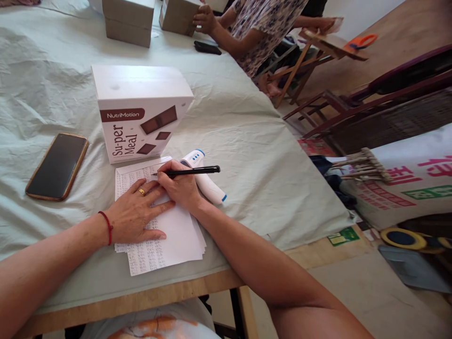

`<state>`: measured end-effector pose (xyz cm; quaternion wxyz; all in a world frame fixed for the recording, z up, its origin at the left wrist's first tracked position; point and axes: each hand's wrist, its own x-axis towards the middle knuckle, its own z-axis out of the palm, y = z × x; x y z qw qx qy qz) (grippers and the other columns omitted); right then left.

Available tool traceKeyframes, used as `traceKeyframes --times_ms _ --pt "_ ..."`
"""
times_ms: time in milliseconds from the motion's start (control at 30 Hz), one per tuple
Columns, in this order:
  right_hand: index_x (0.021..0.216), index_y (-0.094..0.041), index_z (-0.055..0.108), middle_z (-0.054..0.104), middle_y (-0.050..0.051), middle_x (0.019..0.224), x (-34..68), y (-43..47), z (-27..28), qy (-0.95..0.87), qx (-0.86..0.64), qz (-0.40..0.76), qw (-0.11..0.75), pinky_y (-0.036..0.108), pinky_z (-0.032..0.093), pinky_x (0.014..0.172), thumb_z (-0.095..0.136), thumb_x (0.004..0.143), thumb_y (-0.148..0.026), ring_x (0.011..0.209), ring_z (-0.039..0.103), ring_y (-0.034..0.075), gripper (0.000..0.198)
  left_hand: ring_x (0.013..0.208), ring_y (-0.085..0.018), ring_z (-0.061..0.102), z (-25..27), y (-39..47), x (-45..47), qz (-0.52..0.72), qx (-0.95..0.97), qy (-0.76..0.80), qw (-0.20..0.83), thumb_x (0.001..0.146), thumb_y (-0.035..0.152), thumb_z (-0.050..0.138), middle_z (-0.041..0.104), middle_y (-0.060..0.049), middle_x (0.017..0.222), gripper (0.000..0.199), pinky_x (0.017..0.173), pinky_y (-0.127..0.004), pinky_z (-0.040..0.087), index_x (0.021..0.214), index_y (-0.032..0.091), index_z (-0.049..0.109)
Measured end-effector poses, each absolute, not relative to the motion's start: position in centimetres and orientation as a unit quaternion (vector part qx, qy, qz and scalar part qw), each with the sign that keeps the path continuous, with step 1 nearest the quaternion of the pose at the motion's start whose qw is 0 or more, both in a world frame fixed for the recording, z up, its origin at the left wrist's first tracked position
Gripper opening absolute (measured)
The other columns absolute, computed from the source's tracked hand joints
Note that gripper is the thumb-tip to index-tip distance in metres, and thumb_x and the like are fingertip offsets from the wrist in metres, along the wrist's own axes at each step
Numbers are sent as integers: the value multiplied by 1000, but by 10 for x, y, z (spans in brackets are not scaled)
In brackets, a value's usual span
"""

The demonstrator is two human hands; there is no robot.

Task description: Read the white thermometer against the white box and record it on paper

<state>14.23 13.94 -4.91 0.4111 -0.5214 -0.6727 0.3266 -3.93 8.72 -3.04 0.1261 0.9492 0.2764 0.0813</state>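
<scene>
My right hand (180, 186) is closed around a black pen (197, 170), its tip down on the upper part of a stack of paper sheets (180, 235). Columns of small handwritten figures cover the left side of the sheets. Spread flat on the paper, my left hand (141, 209) lies with fingers apart, a ring and a red bracelet on it. Just beyond my right hand a white and blue handheld infrared thermometer (210, 187) rests on the cloth, partly hidden by the hand and pen. Behind the paper stands a white NutriMotion box (141, 113).
A phone (57, 166) lies left on the cloth-covered table (240, 127). Cardboard boxes (127, 21) stand at the far side, near a dark object (207, 47). Another person (261, 28) touches one box. Right of the table are a wooden chair (339, 108) and a printed sack (406, 174).
</scene>
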Motion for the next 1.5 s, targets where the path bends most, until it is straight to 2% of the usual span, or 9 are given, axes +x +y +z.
traceKeyframes --times_ms 367,767,967,1500 --pt "73 -26 51 59 -1 69 143 140 -51 -687 -525 312 394 35 53 74 56 78 -24 69 58 18 8 149 -42 38 -30 87 -39 76 950 276 124 99 66 56 49 -20 159 72 125 -62 25 154 20 54" --pt "70 -27 51 58 -2 67 143 140 -49 -680 -518 314 413 35 53 74 54 75 -27 67 56 18 6 148 -44 39 -31 87 -39 75 951 278 116 98 65 58 49 -22 159 73 124 -64 26 154 18 54" --pt "70 -27 52 60 -2 67 144 141 -50 -659 -524 308 444 35 53 75 52 72 -29 69 56 18 4 147 -43 40 -33 87 -39 83 951 277 112 98 66 58 50 -19 159 72 125 -63 26 153 21 54" --pt "68 -27 51 56 -3 64 145 140 -51 -660 -510 322 447 35 51 70 54 71 -30 65 53 17 5 148 -43 40 -32 87 -40 88 949 277 120 98 65 59 51 -20 158 72 125 -63 25 153 20 55"
